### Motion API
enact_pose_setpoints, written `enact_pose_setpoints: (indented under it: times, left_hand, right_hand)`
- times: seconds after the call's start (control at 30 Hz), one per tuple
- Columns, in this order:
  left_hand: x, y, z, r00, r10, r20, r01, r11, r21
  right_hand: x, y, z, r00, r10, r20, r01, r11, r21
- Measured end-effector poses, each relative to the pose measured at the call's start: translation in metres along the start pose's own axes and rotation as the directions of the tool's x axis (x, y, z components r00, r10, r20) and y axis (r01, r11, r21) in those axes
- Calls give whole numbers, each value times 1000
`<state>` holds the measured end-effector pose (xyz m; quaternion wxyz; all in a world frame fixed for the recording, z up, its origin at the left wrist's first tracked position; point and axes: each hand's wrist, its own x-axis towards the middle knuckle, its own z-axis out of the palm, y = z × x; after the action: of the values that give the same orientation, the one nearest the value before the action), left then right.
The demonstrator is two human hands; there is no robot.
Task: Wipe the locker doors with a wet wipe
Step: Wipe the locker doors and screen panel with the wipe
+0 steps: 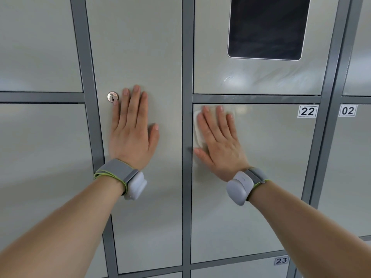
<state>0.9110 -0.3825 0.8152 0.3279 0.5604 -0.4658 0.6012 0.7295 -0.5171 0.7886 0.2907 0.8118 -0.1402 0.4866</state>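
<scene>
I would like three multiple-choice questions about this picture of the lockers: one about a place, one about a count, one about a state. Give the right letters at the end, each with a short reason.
1. Where is the wet wipe?
A. On the dark screen
B. Under the right hand, on door 22
C. Over the keyhole

2. How many number labels can be read?
A. One
B. Three
C. Five

3. How does the left hand lie?
A. Curled round a key
B. Hanging away from the lockers
C. Flat on the tall door, fingers straight

Answers:
1 B: the white wipe shows beside the right hand's fingers on door 22.
2 B: the labels read 22, 02 and 23.
3 C: its palm and straight fingers lie against the tall door.
</scene>
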Motion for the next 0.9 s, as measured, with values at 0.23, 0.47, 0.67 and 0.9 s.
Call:
enact_pose_setpoints:
  times: [0.23,0.47,0.67,0.9]
  left_hand:
    - [0,-1,-1,1000,-3,-3,3,1000,-9]
    - [-1,0,-2,1000,-5,6,5,999,-32]
    - [-1,0,-3,1000,-1,7,1,1000,-26]
    - [-2,1,-2,1000,-2,2,2,1000,-28]
  right_hand:
    - [12,9,-5,998,42,-45,-42,999,0]
    - [24,-1,-3,997,57,-55,-58,998,-1]
    - [0,-2,5,995,-102,-10,101,993,-62]
    - [27,2,-4,991,86,-102,-83,996,29]
